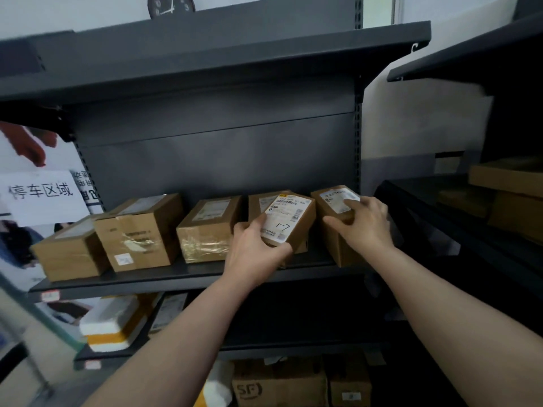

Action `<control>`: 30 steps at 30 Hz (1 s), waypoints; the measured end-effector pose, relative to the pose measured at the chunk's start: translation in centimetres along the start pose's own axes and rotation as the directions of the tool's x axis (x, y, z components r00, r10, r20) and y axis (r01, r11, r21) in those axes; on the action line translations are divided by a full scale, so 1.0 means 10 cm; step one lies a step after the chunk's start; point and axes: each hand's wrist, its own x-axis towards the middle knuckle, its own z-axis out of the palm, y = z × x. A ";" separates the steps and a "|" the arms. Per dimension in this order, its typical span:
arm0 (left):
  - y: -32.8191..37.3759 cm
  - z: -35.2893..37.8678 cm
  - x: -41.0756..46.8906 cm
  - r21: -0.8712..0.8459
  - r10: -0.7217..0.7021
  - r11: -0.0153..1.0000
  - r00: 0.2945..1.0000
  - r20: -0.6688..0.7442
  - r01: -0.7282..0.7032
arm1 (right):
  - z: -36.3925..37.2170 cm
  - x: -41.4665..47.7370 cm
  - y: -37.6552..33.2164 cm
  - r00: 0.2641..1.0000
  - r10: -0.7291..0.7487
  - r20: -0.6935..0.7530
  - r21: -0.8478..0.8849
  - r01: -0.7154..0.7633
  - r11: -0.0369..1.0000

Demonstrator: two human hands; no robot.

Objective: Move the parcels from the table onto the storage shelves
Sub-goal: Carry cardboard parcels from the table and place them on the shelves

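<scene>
The left hand (258, 245) covers the lower left corner of the tilted box (289, 221) it grips, and that box hides most of the box behind (258, 202). The right hand (364, 221) covers part of the end box (335, 251) it holds, and part of its label. The labels' fine print is too small to read. The top edge cuts the clock (171, 5), and the bottom edge cuts the SF box (279, 386). The far-right boxes (511, 177) are blurred.
</scene>
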 end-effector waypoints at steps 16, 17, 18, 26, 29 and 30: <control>-0.26 -0.06 -0.15 -0.071 0.061 0.996 0.998 0.021 -0.059 | 0.07 -0.48 -0.08 0.945 -0.286 -0.162 -0.187 0.255 0.949; -0.30 -0.08 -0.20 -0.072 0.062 0.996 0.998 0.030 -0.059 | 0.07 -0.60 -0.11 0.943 -0.298 -0.146 -0.208 0.265 0.941; -0.35 -0.11 -0.24 -0.069 0.065 0.996 0.997 0.039 -0.062 | 0.08 -0.71 -0.15 0.943 -0.309 -0.125 -0.233 0.274 0.933; -0.96 -0.40 -0.80 -0.057 0.046 0.998 0.993 0.109 -0.040 | 0.38 -1.65 -0.51 0.960 -0.280 -0.010 -0.241 0.270 0.932; -1.26 -0.42 -0.99 0.001 -0.003 1.000 0.987 0.158 0.003 | 0.58 -1.95 -0.64 0.957 -0.283 0.059 -0.235 0.288 0.928; -1.35 -0.42 -1.04 0.012 -0.021 1.000 0.985 0.172 0.019 | 0.65 -2.03 -0.67 0.956 -0.285 0.076 -0.222 0.295 0.929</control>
